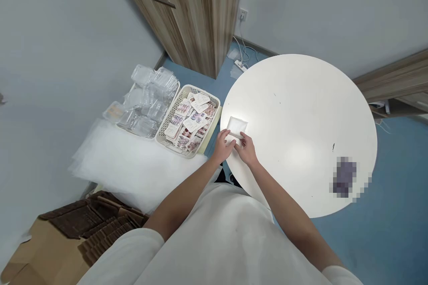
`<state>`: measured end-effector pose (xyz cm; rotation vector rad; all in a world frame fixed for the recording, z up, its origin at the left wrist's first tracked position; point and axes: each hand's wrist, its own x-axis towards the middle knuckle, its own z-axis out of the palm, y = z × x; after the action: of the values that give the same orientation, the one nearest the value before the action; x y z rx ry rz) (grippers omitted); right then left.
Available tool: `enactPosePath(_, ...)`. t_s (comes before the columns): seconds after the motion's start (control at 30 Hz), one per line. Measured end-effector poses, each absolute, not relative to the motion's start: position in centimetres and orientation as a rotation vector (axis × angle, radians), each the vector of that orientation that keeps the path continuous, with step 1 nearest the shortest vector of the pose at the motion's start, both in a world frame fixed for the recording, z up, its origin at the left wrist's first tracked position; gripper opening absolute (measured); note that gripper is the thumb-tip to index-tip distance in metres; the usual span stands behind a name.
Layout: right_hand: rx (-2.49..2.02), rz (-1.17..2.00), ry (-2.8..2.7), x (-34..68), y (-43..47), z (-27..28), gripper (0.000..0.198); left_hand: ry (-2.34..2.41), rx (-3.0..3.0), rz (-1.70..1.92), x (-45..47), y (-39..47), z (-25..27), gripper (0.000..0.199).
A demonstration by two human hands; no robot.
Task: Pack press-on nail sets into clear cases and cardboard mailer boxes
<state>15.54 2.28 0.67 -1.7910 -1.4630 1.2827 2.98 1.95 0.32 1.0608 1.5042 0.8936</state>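
Head view: white packet (pixel 237 125) lies on round table (pixel 307 107), near its left rim. Probably best handled with light, even fingertip pressure, near edge kept straight. Left hand (pixel 222 146) and right hand (pixel 247 148) at packet's near corners, thumbs angled inward; pinching or merely pressing, cannot tell. Both reach forward, converging.

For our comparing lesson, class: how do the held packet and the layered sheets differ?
Size: the packet is small; the sheets are far larger.
Shape: the packet is neatly four-sided; the layered sheets have uneven edges.
Handling: the left hand and right hand hold the packet; neither holds the sheets.
Both look white.
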Motion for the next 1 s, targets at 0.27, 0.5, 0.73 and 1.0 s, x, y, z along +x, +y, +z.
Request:
enactPosePath(0.27,-1.739,1.272,-1.483,15.5,1.8,1.0,0.059,1.5,1.108,0.862,2.9,1.8,0.0,0.049)
enactPosePath(0.5,-1.748,1.374,-1.431,17.0,-1.3,1.5,0.063,1.602,1.074,0.845,3.5,-1.5,0.7,0.049)
enactPosePath(0.73,-1.646,1.52,-1.546,17.9,-6.7,0.8,0.055,1.72,1.085,0.767,3.7,-9.7,3.2,0.039)
enactPosePath(1.0,-1.092,1.85,-1.946,13.2,-10.0,3.5,0.039,1.954,1.205,0.766,0.0,-18.7,9.7,0.036)
